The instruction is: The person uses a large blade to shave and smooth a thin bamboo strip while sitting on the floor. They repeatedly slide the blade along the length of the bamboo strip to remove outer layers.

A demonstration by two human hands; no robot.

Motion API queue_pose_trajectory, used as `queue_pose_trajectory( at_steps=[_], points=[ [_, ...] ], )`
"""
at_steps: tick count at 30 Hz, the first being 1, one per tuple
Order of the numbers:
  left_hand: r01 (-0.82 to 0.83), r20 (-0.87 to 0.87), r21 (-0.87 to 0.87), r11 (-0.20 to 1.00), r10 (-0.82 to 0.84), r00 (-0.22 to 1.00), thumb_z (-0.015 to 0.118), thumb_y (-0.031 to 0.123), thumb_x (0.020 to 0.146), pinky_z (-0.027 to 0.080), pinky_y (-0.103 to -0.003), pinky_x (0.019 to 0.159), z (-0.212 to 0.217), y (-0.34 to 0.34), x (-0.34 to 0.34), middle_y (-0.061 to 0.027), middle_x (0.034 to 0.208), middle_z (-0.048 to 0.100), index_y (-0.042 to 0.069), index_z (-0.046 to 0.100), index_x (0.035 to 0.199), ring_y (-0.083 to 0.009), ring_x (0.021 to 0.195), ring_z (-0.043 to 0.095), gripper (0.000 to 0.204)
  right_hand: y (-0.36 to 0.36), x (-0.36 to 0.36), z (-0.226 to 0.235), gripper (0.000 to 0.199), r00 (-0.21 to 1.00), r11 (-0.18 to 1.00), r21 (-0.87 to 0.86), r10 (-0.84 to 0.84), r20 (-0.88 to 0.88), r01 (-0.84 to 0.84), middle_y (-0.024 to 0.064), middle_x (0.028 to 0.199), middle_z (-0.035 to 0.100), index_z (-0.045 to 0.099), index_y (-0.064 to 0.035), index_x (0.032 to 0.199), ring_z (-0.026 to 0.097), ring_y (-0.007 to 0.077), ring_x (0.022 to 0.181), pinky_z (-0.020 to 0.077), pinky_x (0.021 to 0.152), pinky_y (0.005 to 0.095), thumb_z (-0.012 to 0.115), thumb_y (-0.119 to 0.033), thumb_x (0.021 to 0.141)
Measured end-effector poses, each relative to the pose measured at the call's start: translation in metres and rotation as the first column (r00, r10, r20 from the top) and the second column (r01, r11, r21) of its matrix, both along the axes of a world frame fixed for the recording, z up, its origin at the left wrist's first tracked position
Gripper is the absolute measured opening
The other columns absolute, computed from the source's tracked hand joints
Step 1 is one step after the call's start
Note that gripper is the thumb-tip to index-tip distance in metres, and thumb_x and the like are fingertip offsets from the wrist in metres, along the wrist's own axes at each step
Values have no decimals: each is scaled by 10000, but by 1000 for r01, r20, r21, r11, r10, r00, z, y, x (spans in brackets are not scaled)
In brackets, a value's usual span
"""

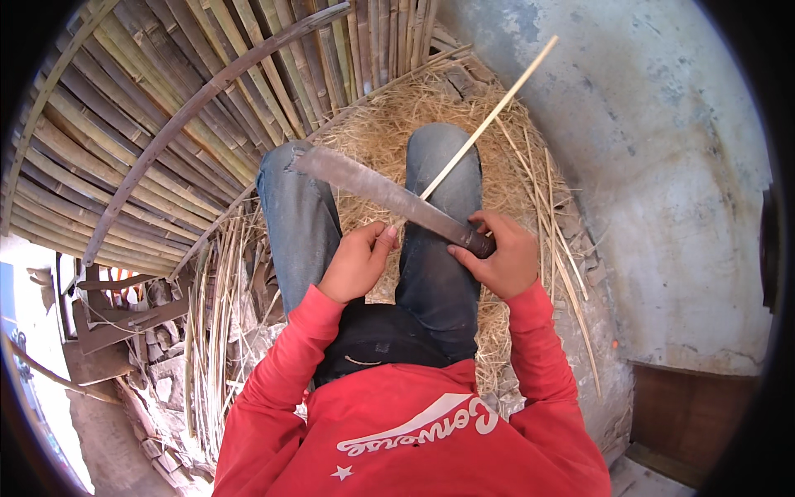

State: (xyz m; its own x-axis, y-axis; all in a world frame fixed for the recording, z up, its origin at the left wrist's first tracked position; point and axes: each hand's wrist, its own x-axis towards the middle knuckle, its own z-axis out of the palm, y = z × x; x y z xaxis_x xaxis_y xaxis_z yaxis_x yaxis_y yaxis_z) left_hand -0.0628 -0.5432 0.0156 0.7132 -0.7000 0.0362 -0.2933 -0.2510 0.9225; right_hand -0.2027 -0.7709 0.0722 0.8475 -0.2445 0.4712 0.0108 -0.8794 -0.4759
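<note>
Splitting underway: right hand point(501, 263) grips long dark-handled steel machete point(377, 192), left hand point(358, 261) pinches thin pale bamboo strip point(489, 120) running toward one o'clock; next needs steady blade pressure.

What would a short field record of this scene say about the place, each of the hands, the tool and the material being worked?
Place: seated person, blue-jeaned legs over dry yellow straw
Right hand: gripping the dark handle of a long grey steel machete
Left hand: holding the near end of a thin pale bamboo strip, beside the blade
Strip: runs up and away to the right, passing under the blade
Left side: stacked split bamboo slats
Right side: grey concrete wall
</note>
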Motion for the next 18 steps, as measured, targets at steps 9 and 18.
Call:
queue_pose_trajectory(
  at_steps=[9, 18],
  points=[
    [121, -474, 22, 992, -96, 875, 473, 380, 1124, 388, -304, 560, 1, 23, -1, 9, 629, 473, 28, 594, 861, -105, 581, 449, 456, -3, 1, -7, 673, 888, 983, -170, -143, -437, 75, 170, 641, 645, 599, -91, 984, 685, 406, 604, 531, 549, 484, 693, -743, 845],
    [113, -414, 94, 989, -64, 908, 525, 348, 1115, 368, -294, 547, 16, 67, -6, 29, 636, 465, 36, 583, 847, -75, 588, 424, 415, -55, 32, -10, 674, 858, 927, 136, -259, -443, 350, 168, 680, 668, 711, -64, 871, 707, 392, 715, 528, 652, 509, 651, -736, 888]
  ],
)
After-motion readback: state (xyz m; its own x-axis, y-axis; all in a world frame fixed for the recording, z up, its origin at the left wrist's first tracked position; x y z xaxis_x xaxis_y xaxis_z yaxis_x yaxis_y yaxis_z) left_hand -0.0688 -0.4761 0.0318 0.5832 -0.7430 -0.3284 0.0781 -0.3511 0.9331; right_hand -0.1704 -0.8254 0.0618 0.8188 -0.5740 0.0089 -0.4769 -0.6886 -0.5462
